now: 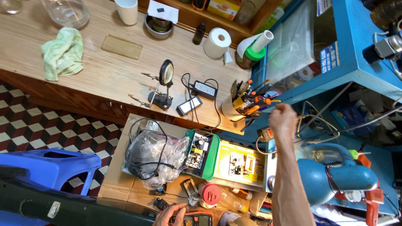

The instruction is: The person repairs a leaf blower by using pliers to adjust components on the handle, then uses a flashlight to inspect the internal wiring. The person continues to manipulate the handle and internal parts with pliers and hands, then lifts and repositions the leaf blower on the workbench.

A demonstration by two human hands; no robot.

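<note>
The right hand [283,118] is reaching up with fingers curled closed around thin wires [315,121] beside the tool cup [234,109] at the desk [104,71] edge; these wires are light and limp, best gripped near their ends. The left hand [167,214] is resting with fingers spread loosely on a multimeter [196,219] at the bottom edge, a rigid, light casing to be held by its sides. An open power supply board [200,153] is lying between them.
</note>
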